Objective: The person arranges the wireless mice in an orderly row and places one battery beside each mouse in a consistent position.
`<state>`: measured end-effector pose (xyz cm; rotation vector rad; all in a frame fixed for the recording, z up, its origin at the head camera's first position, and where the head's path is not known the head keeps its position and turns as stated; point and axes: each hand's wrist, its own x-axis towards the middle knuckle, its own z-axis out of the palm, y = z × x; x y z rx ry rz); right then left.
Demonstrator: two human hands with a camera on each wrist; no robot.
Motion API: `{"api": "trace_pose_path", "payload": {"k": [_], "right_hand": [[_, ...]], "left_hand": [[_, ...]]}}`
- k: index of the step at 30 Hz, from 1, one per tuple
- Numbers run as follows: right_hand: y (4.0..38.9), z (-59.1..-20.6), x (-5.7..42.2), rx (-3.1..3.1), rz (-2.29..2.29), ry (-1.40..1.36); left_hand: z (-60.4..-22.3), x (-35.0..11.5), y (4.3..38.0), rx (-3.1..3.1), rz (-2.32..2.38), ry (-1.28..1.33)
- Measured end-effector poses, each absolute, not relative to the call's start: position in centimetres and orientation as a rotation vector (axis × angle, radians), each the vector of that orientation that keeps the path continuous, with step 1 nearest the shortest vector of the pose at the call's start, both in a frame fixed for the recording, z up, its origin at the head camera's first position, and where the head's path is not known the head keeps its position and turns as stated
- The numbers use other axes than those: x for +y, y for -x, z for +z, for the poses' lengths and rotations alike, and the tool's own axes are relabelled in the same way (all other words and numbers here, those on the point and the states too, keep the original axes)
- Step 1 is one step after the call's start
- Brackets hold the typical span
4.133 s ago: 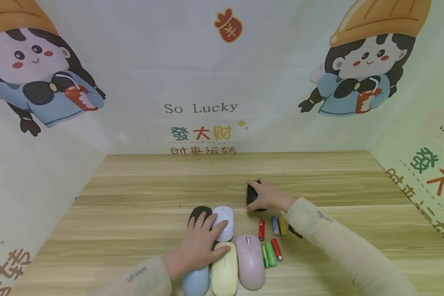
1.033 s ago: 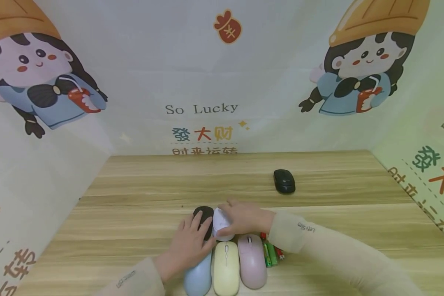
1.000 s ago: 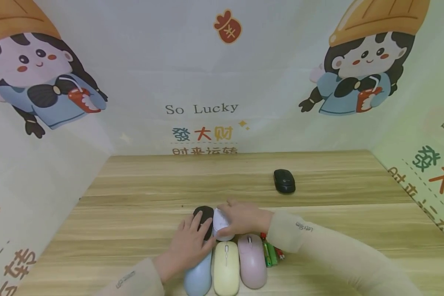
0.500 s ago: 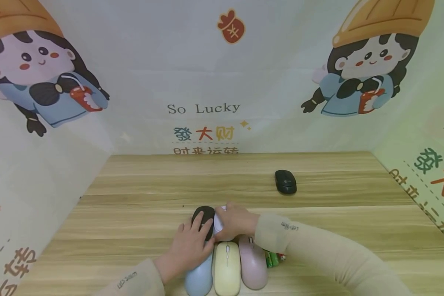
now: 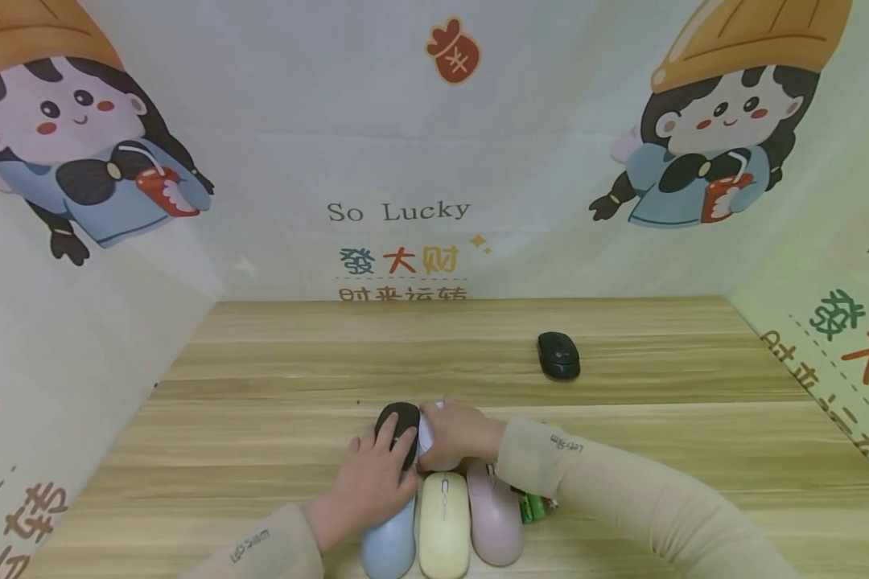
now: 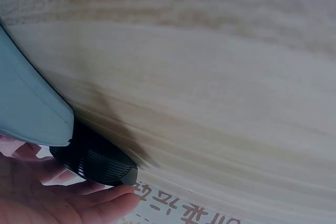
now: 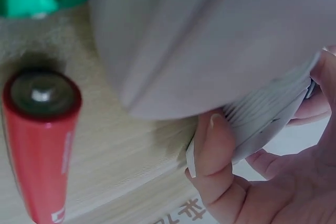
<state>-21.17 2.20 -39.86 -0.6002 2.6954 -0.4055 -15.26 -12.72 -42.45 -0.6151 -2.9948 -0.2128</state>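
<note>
My left hand (image 5: pixel 373 474) rests its spread fingers on a black computer mouse (image 5: pixel 406 415); the left wrist view shows that mouse's ribbed side (image 6: pixel 97 160) beside the fingers. Just to the right, my right hand (image 5: pixel 459 433) grips a white mouse (image 5: pixel 426 436), thumb on the near side and fingers around the far one. Most of the white mouse is hidden under that hand. Nearer me lie a blue mouse (image 5: pixel 389 540), a yellow mouse (image 5: pixel 445 527) and a purple mouse (image 5: pixel 496 519) side by side, the blue one partly beneath my left hand.
A second black mouse (image 5: pixel 558 355) stands apart at the back right. Green batteries (image 5: pixel 532 508) show beside the purple mouse, partly covered by my right sleeve. A red battery (image 7: pixel 42 145) appears in the right wrist view. Printed cloth (image 5: pixel 391 145) walls surround the wooden table (image 5: pixel 275 354).
The second black mouse, earlier in my right hand, now lies free farther right and back. My right hand has come over to the white mouse; my left hand has shifted off it, leftward.
</note>
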Motion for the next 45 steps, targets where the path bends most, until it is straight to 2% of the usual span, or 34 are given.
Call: {"api": "trace_pose_path", "payload": {"k": [8,17,23,37,45], "right_hand": [[22.6,-39.6,3.1,2.692,-0.468,0.592],[28.5,-39.5,6.3,2.780,-0.518,0.600],[30.8,-39.2,7.8,2.770,-0.501,0.598],[33.1,-39.4,7.2,2.775,-0.380,0.534],[33.4,-40.2,7.2,2.741,-0.458,0.529]], "left_hand": [[-42.5,-12.8,15.2,-3.000,-0.210,0.616],[-42.2,-12.7,15.2,-3.024,-0.229,0.614],[-42.1,-12.7,15.1,-3.027,-0.242,0.608],[-42.5,-12.8,15.2,-3.010,-0.246,0.617],[-42.4,-12.9,15.1,-3.006,-0.249,0.608]]}}
